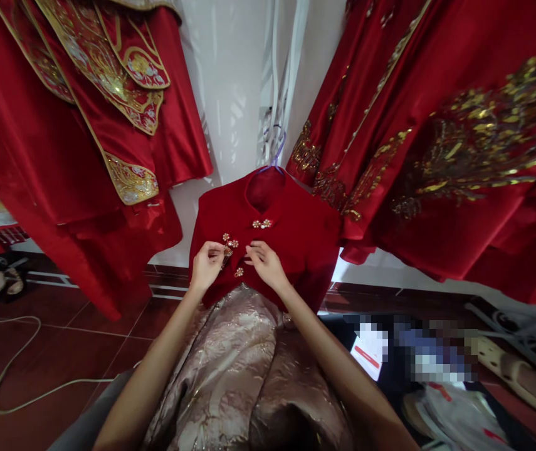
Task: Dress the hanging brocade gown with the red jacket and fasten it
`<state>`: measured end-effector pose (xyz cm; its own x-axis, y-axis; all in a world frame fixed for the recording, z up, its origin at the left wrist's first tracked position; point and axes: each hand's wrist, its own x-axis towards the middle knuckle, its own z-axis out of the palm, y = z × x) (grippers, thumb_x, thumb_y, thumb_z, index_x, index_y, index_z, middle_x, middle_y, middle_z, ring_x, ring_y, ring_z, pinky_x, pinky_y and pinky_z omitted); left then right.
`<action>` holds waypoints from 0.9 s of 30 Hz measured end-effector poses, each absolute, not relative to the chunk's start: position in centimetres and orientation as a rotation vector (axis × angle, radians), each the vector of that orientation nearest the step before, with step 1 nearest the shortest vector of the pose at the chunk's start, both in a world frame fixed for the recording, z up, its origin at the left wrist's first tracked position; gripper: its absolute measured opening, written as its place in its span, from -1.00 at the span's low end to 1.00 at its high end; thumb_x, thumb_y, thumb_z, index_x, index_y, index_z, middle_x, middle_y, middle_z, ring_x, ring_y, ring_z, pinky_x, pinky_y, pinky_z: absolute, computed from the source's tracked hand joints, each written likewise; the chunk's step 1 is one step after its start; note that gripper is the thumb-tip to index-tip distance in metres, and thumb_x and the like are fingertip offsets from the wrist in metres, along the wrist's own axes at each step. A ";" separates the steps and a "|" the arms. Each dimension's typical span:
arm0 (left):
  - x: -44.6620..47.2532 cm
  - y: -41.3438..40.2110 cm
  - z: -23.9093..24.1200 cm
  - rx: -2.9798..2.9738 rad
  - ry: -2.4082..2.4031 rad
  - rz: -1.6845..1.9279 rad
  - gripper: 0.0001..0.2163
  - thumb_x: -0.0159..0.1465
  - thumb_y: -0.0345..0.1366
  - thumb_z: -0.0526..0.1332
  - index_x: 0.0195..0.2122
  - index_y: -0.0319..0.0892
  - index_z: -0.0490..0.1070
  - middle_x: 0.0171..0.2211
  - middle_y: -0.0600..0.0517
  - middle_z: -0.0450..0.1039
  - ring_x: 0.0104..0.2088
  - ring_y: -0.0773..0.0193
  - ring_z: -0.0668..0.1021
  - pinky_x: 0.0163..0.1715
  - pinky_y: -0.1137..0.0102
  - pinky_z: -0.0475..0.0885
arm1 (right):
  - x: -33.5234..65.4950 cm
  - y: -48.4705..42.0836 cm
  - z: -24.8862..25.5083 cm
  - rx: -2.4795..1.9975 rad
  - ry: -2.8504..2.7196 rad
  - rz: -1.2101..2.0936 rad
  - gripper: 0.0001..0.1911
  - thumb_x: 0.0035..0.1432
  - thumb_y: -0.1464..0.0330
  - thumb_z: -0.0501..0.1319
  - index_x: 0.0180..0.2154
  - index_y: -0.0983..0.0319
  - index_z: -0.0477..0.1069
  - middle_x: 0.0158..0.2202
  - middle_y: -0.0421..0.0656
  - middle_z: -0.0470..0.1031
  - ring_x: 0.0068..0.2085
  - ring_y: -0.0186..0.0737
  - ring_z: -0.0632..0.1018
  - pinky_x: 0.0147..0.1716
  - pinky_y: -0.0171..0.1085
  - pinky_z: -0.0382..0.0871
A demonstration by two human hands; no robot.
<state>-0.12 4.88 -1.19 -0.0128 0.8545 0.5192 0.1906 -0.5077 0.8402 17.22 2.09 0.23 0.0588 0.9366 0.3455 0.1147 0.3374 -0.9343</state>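
Observation:
A dress with a dark red bodice point(296, 232) and a pale gold brocade skirt point(239, 369) hangs in front of me on a hanger point(274, 153). My left hand point(205, 264) pinches the bodice's front edge beside a pearl clasp button point(230, 242). My right hand point(264, 263) pinches the cloth opposite it, just right of a lower clasp point(239, 272). Another clasp point(262, 223) near the collar lies fastened. Both hands have curled fingers pressed on the fabric.
Red robes with gold embroidery hang at the left point(84, 125) and the right point(446, 138). A white wall point(234, 94) stands behind. A pale cord point(9, 369) loops on the dark tiled floor. Sandals point(512, 369) and bags point(456, 413) lie at lower right.

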 end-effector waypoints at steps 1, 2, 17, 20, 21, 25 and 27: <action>0.1 4.4 -2.2 1.683 1.125 1.586 -0.85 0.09 -0.38 0.17 -0.28 -0.19 0.38 -0.28 0.00 0.46 -0.28 0.34 0.52 -0.21 0.39 0.43 | 17.8 1.5 -0.1 -1.031 -1.413 0.891 -0.73 0.11 0.22 0.12 -0.17 0.21 0.28 -0.28 -0.13 0.47 -0.25 -0.26 0.55 -0.30 -0.23 0.49; 0.4 3.9 -3.3 1.650 1.157 1.597 -0.83 0.07 -0.41 0.16 -0.28 -0.19 0.36 -0.28 0.00 0.45 -0.29 0.34 0.51 -0.21 0.39 0.43 | 18.3 0.9 -0.4 -1.033 -1.467 0.909 -0.76 0.13 0.27 0.09 -0.16 0.22 0.30 -0.26 -0.12 0.48 -0.25 -0.28 0.55 -0.28 -0.23 0.48; 1.8 -0.9 -4.9 1.817 1.191 1.399 -0.91 0.09 -0.36 0.17 -0.35 -0.16 0.35 -0.49 0.08 0.41 -0.48 0.34 0.47 -0.42 0.43 0.39 | 18.8 -0.5 -2.4 -1.279 -1.812 0.674 -0.76 -0.14 0.28 0.35 -0.46 0.22 0.33 -0.48 -0.24 0.46 -0.50 -0.34 0.47 -0.51 -0.37 0.30; 2.0 -1.0 -4.8 1.644 1.120 1.401 -0.87 0.06 -0.35 0.22 -0.33 -0.19 0.41 -0.47 0.05 0.47 -0.45 0.32 0.53 -0.38 0.43 0.45 | 19.3 -0.9 -1.5 -1.227 -1.772 0.803 -0.73 -0.13 0.21 0.35 -0.47 0.22 0.35 -0.49 -0.22 0.50 -0.46 -0.29 0.53 -0.51 -0.37 0.33; 2.1 -1.0 -4.7 1.589 1.111 1.398 -0.85 0.04 -0.34 0.24 -0.33 -0.20 0.42 -0.46 0.03 0.50 -0.43 0.30 0.55 -0.35 0.41 0.47 | 19.4 -1.0 -1.3 -1.217 -1.765 0.833 -0.72 -0.13 0.20 0.35 -0.47 0.22 0.36 -0.49 -0.22 0.51 -0.45 -0.28 0.54 -0.51 -0.37 0.34; 2.2 -1.4 -4.4 1.464 1.102 1.369 -0.81 0.01 -0.31 0.29 -0.33 -0.24 0.46 -0.41 -0.05 0.55 -0.36 0.22 0.60 -0.27 0.32 0.52 | 19.1 -1.3 -0.8 -1.225 -1.696 0.833 -0.72 -0.12 0.17 0.34 -0.46 0.22 0.38 -0.48 -0.17 0.55 -0.41 -0.21 0.58 -0.45 -0.31 0.41; 2.2 -1.6 -4.3 1.426 1.081 1.357 -0.79 0.01 -0.28 0.31 -0.34 -0.24 0.47 -0.39 -0.07 0.57 -0.34 0.19 0.61 -0.24 0.30 0.52 | 18.5 -1.3 -0.9 -1.240 -1.651 0.784 -0.74 -0.11 0.19 0.34 -0.47 0.22 0.38 -0.46 -0.16 0.56 -0.40 -0.20 0.59 -0.41 -0.28 0.44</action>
<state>2.23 -1.59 -4.29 0.0305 0.9683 0.2477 0.0247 -0.2485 0.9683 18.52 -1.32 -0.92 -0.0925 0.9549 0.2822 0.3842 0.2958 -0.8746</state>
